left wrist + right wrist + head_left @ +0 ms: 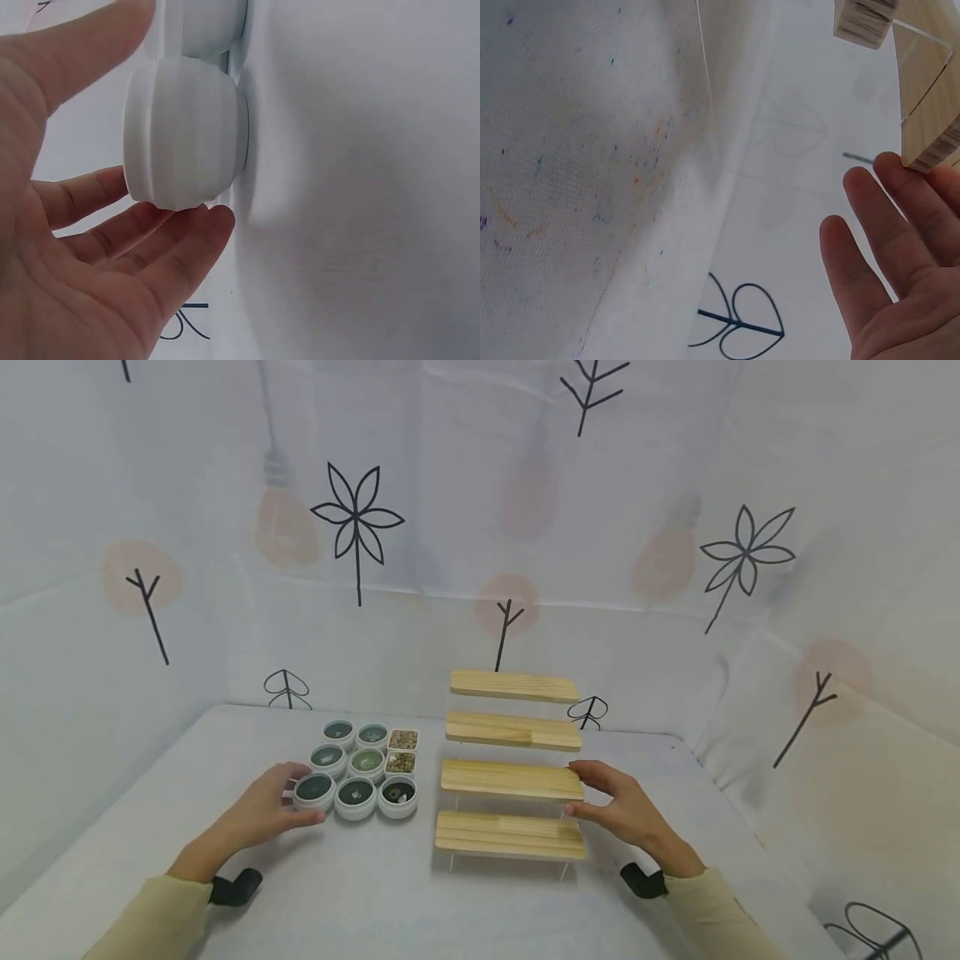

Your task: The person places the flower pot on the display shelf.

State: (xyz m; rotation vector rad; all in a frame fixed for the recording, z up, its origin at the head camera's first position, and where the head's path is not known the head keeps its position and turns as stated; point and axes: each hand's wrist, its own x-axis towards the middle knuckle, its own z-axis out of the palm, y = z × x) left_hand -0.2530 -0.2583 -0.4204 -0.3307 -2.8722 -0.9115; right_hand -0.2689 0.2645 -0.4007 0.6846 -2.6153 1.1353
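- Fingers on the left hand are spread and loosely bent around the front-left white cup, thumb on the near side. Can't tell if they've properly got hold of it tbh.
- ok, and where's that cup sitting?
- On the desk, at the corner of a tight cluster. It's one of seven round cups, mostly with greenish tops: three across the front, two in each row behind. Two square pots with grainy stuff run down the right side.
- Anything right of those?
- Yeah, a wooden rack on the desk, a bit apart from the pots. Four stepped boards, thin legs.
- And the other hand?
- Right hand is at the rack's right end, fingers fairly straight and fanned. One fingertip looks to be touching the second board from the bottom; can't tell whether the thumb, just below, pinches it.
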